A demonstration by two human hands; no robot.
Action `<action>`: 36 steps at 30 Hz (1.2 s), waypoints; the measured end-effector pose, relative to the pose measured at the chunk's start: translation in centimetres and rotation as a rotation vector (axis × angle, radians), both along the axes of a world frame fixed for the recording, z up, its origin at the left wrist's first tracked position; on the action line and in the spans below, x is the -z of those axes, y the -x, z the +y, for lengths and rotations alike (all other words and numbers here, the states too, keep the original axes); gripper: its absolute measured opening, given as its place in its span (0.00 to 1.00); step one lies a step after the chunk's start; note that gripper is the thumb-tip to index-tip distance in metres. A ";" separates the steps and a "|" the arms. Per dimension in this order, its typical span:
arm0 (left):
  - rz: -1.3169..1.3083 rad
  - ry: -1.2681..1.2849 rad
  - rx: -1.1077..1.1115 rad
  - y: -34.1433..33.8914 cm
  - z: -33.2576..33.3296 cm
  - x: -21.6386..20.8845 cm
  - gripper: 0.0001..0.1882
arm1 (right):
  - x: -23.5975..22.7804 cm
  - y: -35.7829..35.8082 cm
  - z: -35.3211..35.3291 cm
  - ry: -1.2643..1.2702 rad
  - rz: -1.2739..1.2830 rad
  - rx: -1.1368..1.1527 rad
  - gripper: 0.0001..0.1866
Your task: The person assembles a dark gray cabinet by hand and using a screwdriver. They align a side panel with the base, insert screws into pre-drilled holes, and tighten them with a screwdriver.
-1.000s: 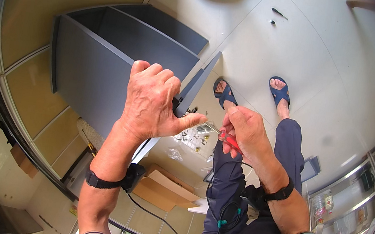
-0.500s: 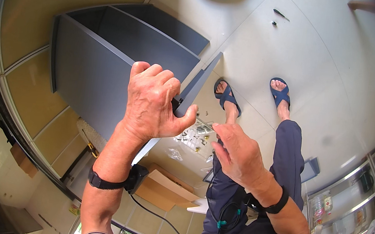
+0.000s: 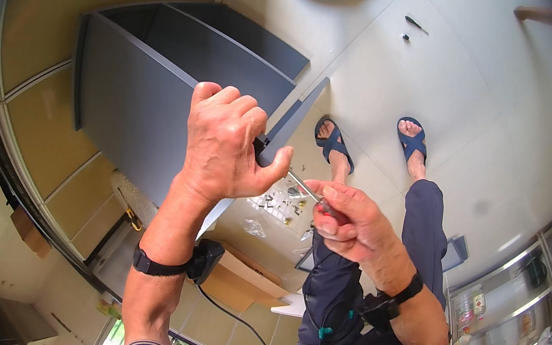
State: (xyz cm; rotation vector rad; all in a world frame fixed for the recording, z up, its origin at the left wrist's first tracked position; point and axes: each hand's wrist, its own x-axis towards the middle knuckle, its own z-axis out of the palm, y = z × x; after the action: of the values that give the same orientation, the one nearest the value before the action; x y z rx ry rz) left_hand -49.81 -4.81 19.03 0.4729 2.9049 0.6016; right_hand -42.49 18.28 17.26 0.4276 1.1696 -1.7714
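In the head view, the right hand [image 3: 356,232] has its fingers closed round the handle of a screwdriver [image 3: 305,188], reddish where it shows between thumb and fingertips; the metal shaft runs out beyond them, its long axis slanting up-left toward the left thumb, where the tip is lost. It should be light and stiff — perhaps slick, so best gripped by the handle. The left hand [image 3: 223,147] curls over the grey cabinet [image 3: 138,100], thumb spread; its panel, reaching beyond those knuckles, looks rigid and heavier — best held along the edge.
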 end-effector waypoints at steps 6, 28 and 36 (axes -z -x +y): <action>-0.052 0.046 -0.001 -0.3 0.8 -0.3 0.18 | -0.2 0.0 -0.7 -0.586 1.019 -0.192 0.14; -0.072 0.022 0.051 -0.2 0.7 -0.9 0.20 | 2.8 3.9 1.2 0.477 -0.669 -0.066 0.17; -0.090 0.026 0.031 -0.2 0.7 -1.1 0.18 | 0.7 5.0 0.7 -0.123 -0.328 -0.102 0.17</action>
State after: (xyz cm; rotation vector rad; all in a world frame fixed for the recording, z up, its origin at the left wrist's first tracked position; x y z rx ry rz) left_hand -49.58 -4.08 20.09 0.4735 2.8113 0.5651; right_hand -47.53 18.97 16.52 0.6907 1.0485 -1.4797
